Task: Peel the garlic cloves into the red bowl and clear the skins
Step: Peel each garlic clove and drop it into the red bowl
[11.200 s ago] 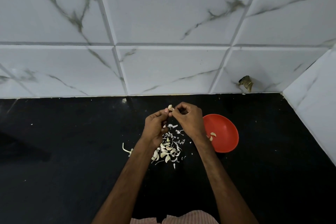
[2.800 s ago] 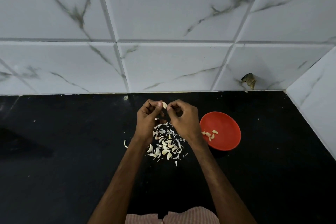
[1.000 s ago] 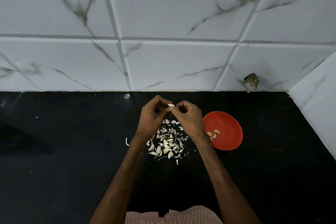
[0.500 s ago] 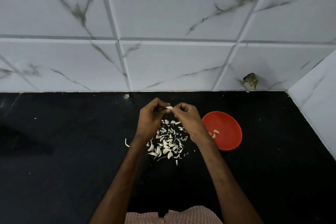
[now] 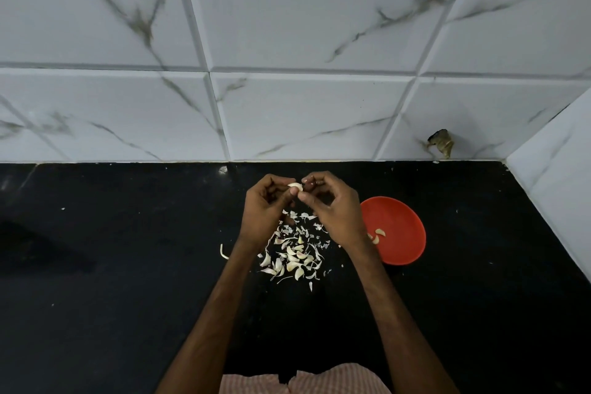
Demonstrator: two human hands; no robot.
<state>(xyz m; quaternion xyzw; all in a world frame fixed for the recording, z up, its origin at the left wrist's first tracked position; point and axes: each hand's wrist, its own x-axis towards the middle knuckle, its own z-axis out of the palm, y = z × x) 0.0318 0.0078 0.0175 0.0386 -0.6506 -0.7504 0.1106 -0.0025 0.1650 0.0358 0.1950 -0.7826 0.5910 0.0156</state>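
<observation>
Peeling grip: a garlic clove [image 5: 295, 186] is pinched between the left hand [image 5: 265, 211] and the right hand [image 5: 335, 211], raised above the counter [image 5: 128, 281].
Clove: pale, smooth and crescent-shaped; only its upper part is seen. Whether skin remains on it cannot be told.
Left hand: thumb and forefinger are closed on the clove's left side; the other fingers are curled towards the palm.
Right hand: thumb and forefinger tips are set against the clove's right end; the remaining fingers are curled loosely beneath.
Red bowl [image 5: 403, 243]: round, shallow, smooth-walled; stood on the counter just right of the right wrist, its left rim hidden by that wrist.
Bowl contents: a few pale peeled cloves [image 5: 377, 235] are gathered at the bowl's left side.
Pile [image 5: 295, 253]: thin papery skins mixed with plump curved cloves, scattered on the counter below and between the hands.
Stray skin [image 5: 224, 252]: a curved strip, lying apart to the left of the left wrist.
Counter: black, polished, dotted with pale flecks.
Wall [image 5: 303, 112]: glossy white tiles, grey-veined, bevelled at the joints; a dark irregular lump [image 5: 441, 143] is seen near its base, right.
</observation>
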